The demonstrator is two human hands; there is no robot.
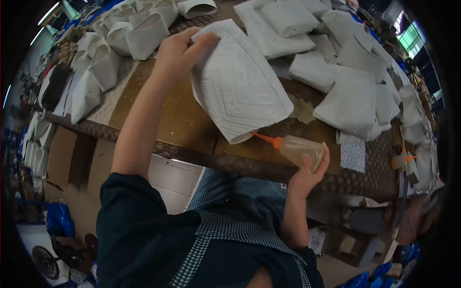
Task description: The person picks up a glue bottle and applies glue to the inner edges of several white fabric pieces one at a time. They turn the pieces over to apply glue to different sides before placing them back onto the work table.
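Squeeze bottle [300, 150] sits in the right hand [307, 175], which is closed round its translucent body with the fingers wrapped over the far side, just above the near edge of the table [192, 125]. Its orange nozzle [269, 140] points toward the left, and the tip meets, or all but meets, the lower edge of the white embossed piece [235, 89]. The left hand [180, 50] is closed on that piece at its upper corner. 1 digit lies across the patterned face and the rest are hidden behind it. The piece is held tilted above the brown tabletop, with only that 1 corner gripped.

Around this lie many more white pieces: flat ones heaped on the right [355, 96] and folded, curved ones standing in rows on the left [105, 57]. A small blue-patterned square [353, 153] lies just right of the bottle. Another bottle with an orange nozzle [406, 161] stands farther right, near the table edge.

Judging from this, the risk lies in the squeeze and in the single-corner hold. Too hard a press would likely flood the edge and drip onto the table. The loose lower end could sag or swing, dragging the nozzle across the embossed face and smearing it. A wet edge set down carelessly might stick to the neighbouring pieces.
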